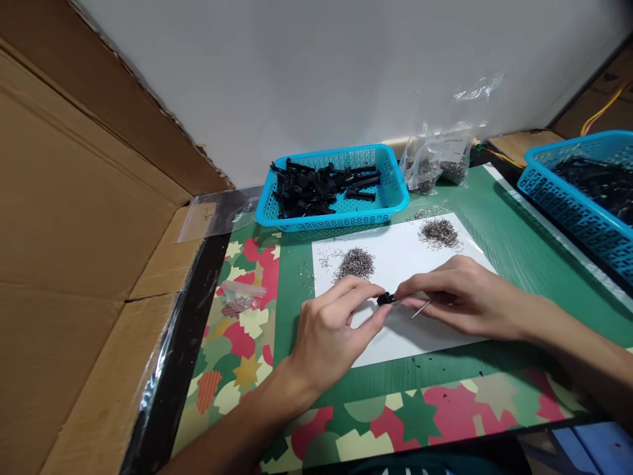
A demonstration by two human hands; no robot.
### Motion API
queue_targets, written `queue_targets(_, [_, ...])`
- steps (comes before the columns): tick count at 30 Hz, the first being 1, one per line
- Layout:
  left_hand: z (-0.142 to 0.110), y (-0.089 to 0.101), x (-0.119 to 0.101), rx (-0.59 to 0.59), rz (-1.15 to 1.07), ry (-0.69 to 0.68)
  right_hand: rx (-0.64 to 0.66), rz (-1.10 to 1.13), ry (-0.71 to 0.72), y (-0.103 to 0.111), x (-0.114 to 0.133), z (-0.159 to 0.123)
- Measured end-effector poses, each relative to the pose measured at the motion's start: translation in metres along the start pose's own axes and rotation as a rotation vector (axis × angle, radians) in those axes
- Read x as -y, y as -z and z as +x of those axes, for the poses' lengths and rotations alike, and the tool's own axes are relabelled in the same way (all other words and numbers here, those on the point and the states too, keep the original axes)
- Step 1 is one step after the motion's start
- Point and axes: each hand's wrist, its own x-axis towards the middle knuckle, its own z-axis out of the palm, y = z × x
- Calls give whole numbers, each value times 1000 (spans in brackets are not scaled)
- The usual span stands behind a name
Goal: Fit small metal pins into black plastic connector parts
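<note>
My left hand (336, 326) and my right hand (457, 293) meet over a white sheet of paper (395, 264). Both pinch a small black plastic part (386, 299) between thumb and fingertips. A thin metal pin (421, 309) sticks out from under my right hand's fingers. Two heaps of tiny metal springs lie on the paper, one heap (356, 262) just beyond my left hand, the other heap (439, 233) beyond my right hand.
A blue basket (393, 191) holding several black plastic parts stands behind the paper. Clear bags of metal bits (435, 161) lie by the wall. A second blue basket (568, 198) sits at right. Cardboard (74, 231) walls the left side. A small bag (240, 297) lies on the patterned mat.
</note>
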Motion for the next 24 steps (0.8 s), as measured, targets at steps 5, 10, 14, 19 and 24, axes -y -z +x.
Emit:
queue_targets(5, [0, -3, 1, 57, 68, 9, -239, 234, -134, 9, 5, -1])
queue_targets(10, [-2, -7, 1, 39, 105, -41, -350, 223, -192, 9, -2, 2])
queue_targets(14, [-2, -8, 3, 34, 109, -84, -321, 209, -322, 8, -9, 2])
queue_targets(19, [-2, -8, 4, 43, 96, -99, -102, 471, -311, 9, -5, 6])
queue_targets(24, [-3, -8, 4, 44, 94, -113, -90, 456, -259, 1, 8, 7])
